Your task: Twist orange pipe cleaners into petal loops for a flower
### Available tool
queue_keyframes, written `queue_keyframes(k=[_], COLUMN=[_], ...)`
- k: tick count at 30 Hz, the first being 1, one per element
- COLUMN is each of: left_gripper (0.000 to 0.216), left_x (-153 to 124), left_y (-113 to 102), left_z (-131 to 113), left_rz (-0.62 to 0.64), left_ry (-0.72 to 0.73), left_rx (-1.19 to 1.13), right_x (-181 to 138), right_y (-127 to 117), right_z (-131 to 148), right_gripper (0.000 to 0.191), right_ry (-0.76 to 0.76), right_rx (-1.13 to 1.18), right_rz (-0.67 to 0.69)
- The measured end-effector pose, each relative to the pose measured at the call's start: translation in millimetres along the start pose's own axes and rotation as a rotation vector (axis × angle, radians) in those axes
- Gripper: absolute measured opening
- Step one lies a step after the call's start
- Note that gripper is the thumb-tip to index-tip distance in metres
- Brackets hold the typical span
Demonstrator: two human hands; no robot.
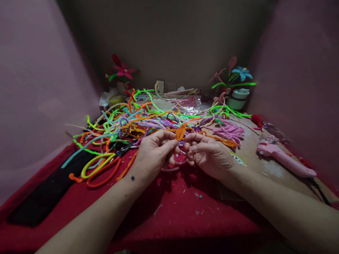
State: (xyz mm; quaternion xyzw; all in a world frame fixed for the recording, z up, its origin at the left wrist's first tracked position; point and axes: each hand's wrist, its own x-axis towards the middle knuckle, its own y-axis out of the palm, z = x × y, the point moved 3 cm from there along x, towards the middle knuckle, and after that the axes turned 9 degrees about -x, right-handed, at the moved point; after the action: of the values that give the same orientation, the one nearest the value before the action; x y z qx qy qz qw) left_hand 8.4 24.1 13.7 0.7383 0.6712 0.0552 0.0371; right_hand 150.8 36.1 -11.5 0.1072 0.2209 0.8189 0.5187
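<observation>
Both of my hands meet at the middle of the red cloth [169,211]. My left hand [155,151] pinches the base of a small orange pipe cleaner loop [180,132] with thumb and fingers closed. My right hand [206,153] is curled and pinches the same orange piece from the other side. Just behind them lies a big tangle of coloured pipe cleaners [143,118]. A bundle of pink pipe cleaners [229,130] lies right of the loop.
Scissors with yellow and orange handles [102,169] lie left of my left hand. A pink glue gun [283,158] rests on the right. Pipe cleaner flowers [123,72] and a blue flower in a white pot [238,95] stand at the back. Pink walls close in both sides.
</observation>
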Motion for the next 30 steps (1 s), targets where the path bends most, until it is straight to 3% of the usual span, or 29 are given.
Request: queue_keyframes(k=[8,30], left_gripper=[0.016,0.017], left_x=[0.5,-1.3], left_y=[1.1,1.3], left_z=[-0.3,-2.2], left_rz=[-0.001,-0.012], left_ry=[0.002,-0.015], left_rx=[-0.003,-0.004], right_x=[1.6,1.2], right_y=[-0.3,-1.9], right_z=[-1.8,-2.0], right_gripper=[0.037,0.035], right_ry=[-0.034,-0.003], right_rx=[0.03,0.054], right_rz=[0.015,-0.011])
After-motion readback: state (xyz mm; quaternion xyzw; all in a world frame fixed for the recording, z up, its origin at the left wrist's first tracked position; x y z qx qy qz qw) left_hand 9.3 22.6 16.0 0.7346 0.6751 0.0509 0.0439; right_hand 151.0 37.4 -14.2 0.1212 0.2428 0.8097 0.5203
